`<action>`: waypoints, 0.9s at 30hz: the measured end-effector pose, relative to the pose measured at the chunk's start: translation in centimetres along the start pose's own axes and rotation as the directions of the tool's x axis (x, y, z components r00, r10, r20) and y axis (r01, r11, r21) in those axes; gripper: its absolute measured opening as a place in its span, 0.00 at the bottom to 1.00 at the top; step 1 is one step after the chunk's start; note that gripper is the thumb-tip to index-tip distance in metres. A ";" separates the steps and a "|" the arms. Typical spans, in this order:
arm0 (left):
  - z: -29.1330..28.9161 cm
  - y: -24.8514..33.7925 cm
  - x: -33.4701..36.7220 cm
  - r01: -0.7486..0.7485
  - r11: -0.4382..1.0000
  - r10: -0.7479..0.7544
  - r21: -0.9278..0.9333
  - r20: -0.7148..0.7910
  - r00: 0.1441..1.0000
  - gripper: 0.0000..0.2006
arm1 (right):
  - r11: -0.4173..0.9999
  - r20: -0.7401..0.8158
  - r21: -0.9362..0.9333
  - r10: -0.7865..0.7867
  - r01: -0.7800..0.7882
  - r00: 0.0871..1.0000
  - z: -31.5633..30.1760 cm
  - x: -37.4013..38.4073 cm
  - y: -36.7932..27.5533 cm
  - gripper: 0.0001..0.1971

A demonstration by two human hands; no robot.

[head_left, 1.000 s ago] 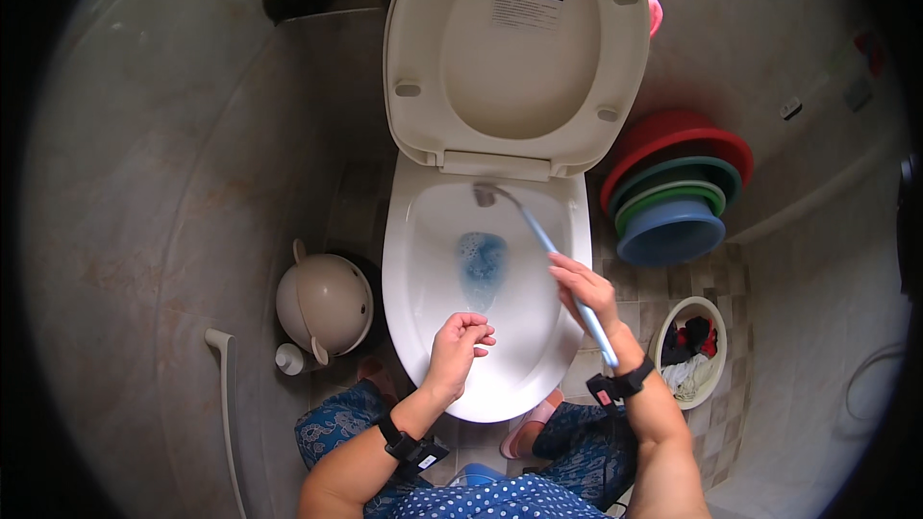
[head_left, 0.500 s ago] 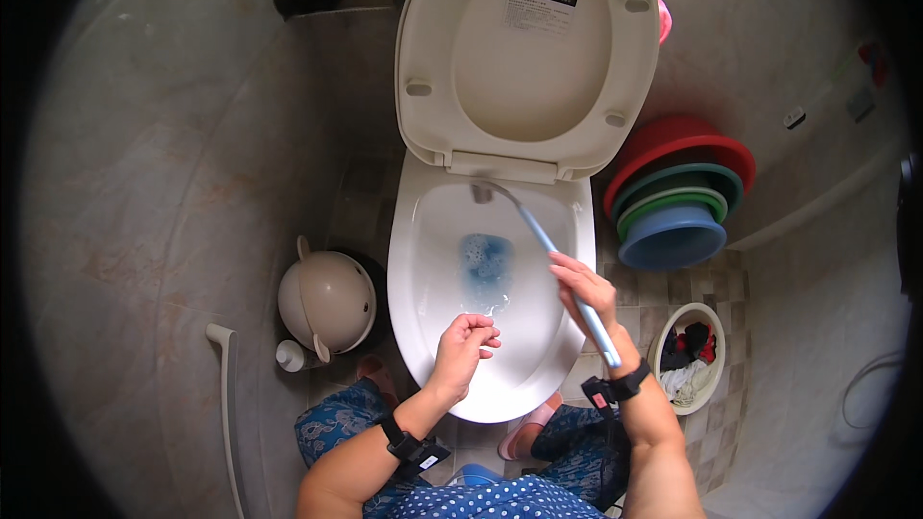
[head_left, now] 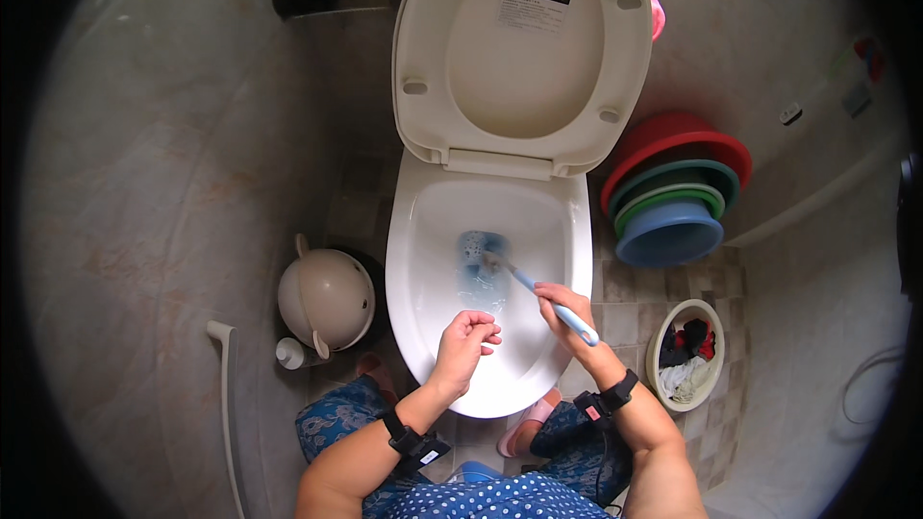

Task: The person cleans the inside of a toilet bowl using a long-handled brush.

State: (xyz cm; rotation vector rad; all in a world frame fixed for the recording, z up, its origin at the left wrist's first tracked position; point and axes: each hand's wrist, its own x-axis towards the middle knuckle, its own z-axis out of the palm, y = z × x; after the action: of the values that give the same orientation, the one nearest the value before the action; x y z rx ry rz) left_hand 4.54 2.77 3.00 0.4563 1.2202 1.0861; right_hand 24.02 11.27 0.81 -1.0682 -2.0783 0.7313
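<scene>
My right hand is wrapped round the light-blue handle of a toilet brush. The grey brush head dips into blue, foamy water at the bottom of the white toilet bowl. Above the front part of the bowl hangs my left hand, its fingers curled in with nothing seen between them. The cream seat and lid stand raised at the back, with a label on the inner face. A black band sits on each wrist.
Stacked basins in red, green and blue stand right of the toilet. Nearer lies a cream tub with cloths. On the left are a round beige bin, a white bottle and a pale wall bar.
My right hand has drawn the toilet brush down and toward me, from the bowl's back rim into the blue water. My left hand has stayed almost still.
</scene>
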 end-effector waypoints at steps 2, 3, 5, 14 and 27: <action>-0.1 0.0 0.1 -0.001 1.000 0.001 0.001 0.000 1.000 0.08 | 0.974 0.149 -0.223 0.005 0.029 0.989 0.1 -0.1 0.1 0.12; -0.2 0.0 0.1 -0.003 1.000 0.002 -0.001 -0.010 1.000 0.08 | 0.976 0.150 -0.217 0.003 0.030 0.989 -0.1 0.2 -0.6 0.12; -0.7 0.1 0.0 -0.005 1.000 0.005 -0.004 -0.026 1.000 0.08 | 0.665 0.593 0.158 0.527 -0.730 0.609 -0.8 1.1 -2.5 0.12; -0.2 0.6 -0.2 -0.013 1.000 0.013 -0.013 -0.011 1.000 0.08 | -0.389 0.851 0.524 0.282 -0.758 0.444 -1.1 -1.5 -0.9 0.26; -2.1 2.9 -0.4 -0.095 0.988 0.082 -0.122 -0.105 0.991 0.08 | -0.304 0.730 0.673 0.416 -0.674 0.542 2.6 -3.7 -7.3 0.32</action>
State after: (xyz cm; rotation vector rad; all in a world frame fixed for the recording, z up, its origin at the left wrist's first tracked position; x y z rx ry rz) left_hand 1.46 3.26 4.76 0.3653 1.2186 1.2674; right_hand 20.24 3.98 3.36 -0.9810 -0.3279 2.4081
